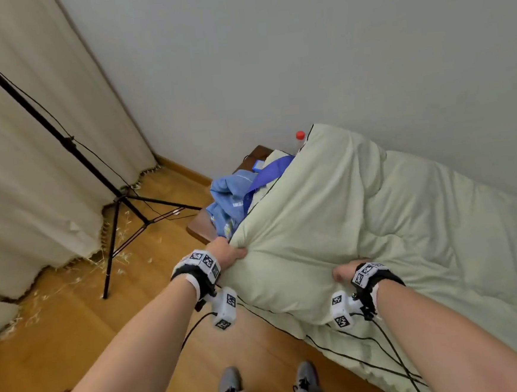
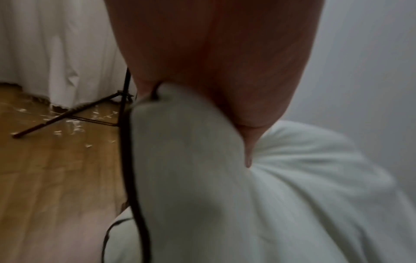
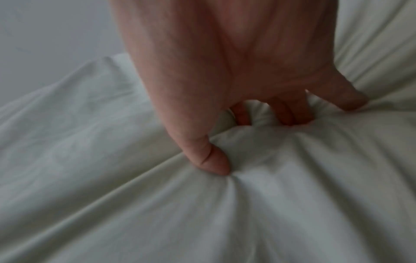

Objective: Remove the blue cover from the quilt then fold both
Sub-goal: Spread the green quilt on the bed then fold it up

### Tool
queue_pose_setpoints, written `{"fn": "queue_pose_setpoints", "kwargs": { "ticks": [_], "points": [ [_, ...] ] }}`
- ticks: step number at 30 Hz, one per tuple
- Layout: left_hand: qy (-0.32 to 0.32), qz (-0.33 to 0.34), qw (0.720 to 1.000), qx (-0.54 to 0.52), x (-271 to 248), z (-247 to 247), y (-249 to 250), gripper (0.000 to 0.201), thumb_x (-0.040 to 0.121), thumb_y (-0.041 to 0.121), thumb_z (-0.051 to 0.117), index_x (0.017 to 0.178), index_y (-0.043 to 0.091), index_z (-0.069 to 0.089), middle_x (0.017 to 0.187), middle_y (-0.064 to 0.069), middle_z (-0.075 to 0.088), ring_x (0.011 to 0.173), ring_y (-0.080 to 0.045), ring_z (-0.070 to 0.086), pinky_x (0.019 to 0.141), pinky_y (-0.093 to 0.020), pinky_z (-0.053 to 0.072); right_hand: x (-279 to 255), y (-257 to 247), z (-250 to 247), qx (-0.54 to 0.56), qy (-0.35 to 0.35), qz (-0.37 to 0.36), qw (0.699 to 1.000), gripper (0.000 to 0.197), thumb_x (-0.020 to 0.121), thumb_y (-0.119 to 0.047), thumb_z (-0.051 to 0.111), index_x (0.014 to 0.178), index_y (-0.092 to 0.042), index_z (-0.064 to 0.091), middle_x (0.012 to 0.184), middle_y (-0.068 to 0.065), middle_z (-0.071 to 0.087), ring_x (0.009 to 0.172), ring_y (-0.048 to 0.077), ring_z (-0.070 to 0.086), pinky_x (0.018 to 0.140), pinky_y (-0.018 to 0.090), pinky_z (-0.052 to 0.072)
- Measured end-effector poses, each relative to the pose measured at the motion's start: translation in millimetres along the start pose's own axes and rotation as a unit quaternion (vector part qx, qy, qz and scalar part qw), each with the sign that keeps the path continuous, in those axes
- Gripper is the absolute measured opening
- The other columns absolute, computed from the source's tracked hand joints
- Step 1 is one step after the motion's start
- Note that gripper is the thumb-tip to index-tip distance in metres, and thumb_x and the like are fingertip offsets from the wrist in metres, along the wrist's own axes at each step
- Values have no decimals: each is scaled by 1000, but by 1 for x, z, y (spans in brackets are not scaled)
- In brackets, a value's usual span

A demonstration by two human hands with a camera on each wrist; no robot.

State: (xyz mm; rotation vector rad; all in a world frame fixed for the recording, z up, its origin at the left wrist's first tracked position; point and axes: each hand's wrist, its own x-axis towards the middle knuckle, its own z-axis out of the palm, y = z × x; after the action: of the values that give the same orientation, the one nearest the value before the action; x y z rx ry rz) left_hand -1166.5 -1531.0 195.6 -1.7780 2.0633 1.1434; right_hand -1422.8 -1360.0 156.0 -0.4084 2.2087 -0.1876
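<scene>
The pale green quilt (image 1: 361, 218) with thin black piping lies on the bed, its near part doubled over and lifted. My left hand (image 1: 229, 252) grips its left corner; in the left wrist view the hand (image 2: 225, 71) clamps the piped edge of the quilt (image 2: 202, 178). My right hand (image 1: 346, 271) grips a bunch of the same layer further right; in the right wrist view its fingers (image 3: 286, 113) and thumb dig into the quilt (image 3: 157, 204). The blue cover (image 1: 235, 197) lies crumpled on a low table beyond the left hand, off the quilt.
A wooden bedside table (image 1: 204, 228) holds the cover, a small blue box (image 1: 259, 164) and a red-capped bottle (image 1: 300, 136). A black tripod (image 1: 119, 206) stands on the wooden floor by the cream curtain (image 1: 31, 152). My feet (image 1: 266, 384) stand beside the bed.
</scene>
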Motion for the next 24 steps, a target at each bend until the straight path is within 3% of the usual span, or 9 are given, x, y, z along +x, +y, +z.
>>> {"fn": "queue_pose_setpoints", "kwargs": {
  "ticks": [2, 4, 6, 8, 12, 15, 17, 21, 24],
  "points": [
    [-30, -38, 998, -27, 24, 16, -15, 68, 77, 46, 74, 130, 7, 53, 125, -13, 59, 112, -30, 58, 93, -38, 50, 2, -12, 1, -65, 17, 7, 998, 63, 88, -37, 55, 142, -6, 43, 143, 16, 46, 129, 29, 49, 104, 29, 40],
    [-19, -32, 995, -93, 49, 20, -7, 108, 58, 50, 80, 147, 12, 31, 142, -11, 44, 128, -32, 46, 103, -44, 44, 4, -23, 7, -13, 137, 40, 990, 75, 84, -33, 63, 143, 0, 30, 144, 21, 38, 130, 37, 41, 105, 38, 37],
    [-32, 7, 988, -153, 73, 19, 8, 120, 42, 47, 79, 146, 16, 28, 142, -7, 43, 127, -30, 45, 101, -43, 44, 7, -43, 8, 68, 302, -63, 949, 61, 78, -24, 67, 130, -5, 42, 135, 21, 41, 122, 40, 42, 99, 43, 38],
    [-83, 41, 983, -160, 87, 16, 21, 107, 40, 40, 76, 135, 13, 36, 129, -7, 52, 115, -27, 52, 94, -39, 48, 4, -82, 2, 90, 347, -231, 904, 53, 76, -20, 65, 127, -16, 52, 137, 16, 39, 125, 37, 38, 105, 42, 35],
    [-126, 44, 980, -150, 124, 45, -9, 122, 37, 49, 81, 141, 13, 28, 136, -5, 47, 122, -28, 47, 105, -37, 41, 1, -188, 6, -202, 188, -403, 872, 68, 79, -43, 57, 143, -50, 36, 162, -3, 13, 147, 24, 10, 116, 57, 18],
    [-181, 53, 963, -194, 153, 76, -49, 121, 43, 60, 89, 141, 17, 33, 138, -1, 51, 121, -18, 53, 103, -40, 45, 18, -226, 45, -443, 102, -386, 802, 62, 87, -47, 50, 144, -57, 28, 164, -9, 7, 151, 21, 0, 107, 75, 1],
    [-223, 89, 953, -184, 142, 68, -50, 100, 68, 51, 82, 148, 19, 31, 140, -2, 53, 125, -19, 52, 107, -41, 43, 36, -224, 66, -517, 83, -340, 781, 49, 91, -49, 40, 140, -55, 37, 162, -8, 16, 150, 21, 6, 103, 76, -11],
    [-252, 136, 951, -115, 132, 66, -19, 77, 93, 19, 64, 154, 20, 17, 136, 5, 44, 130, -13, 41, 98, -15, 30, 61, -192, 61, -539, 55, -254, 801, 49, 90, -52, 27, 130, -47, 55, 146, -13, 45, 142, 18, 27, 99, 75, -17],
    [-250, 182, 950, -46, 118, 86, 21, 76, 92, 24, 64, 155, 23, 21, 146, -2, 44, 133, -18, 42, 103, -18, 30, 70, -153, 28, -529, 32, -207, 822, 53, 86, -56, 25, 126, -46, 58, 144, -10, 49, 143, 19, 26, 97, 74, -23]
  ]
}}
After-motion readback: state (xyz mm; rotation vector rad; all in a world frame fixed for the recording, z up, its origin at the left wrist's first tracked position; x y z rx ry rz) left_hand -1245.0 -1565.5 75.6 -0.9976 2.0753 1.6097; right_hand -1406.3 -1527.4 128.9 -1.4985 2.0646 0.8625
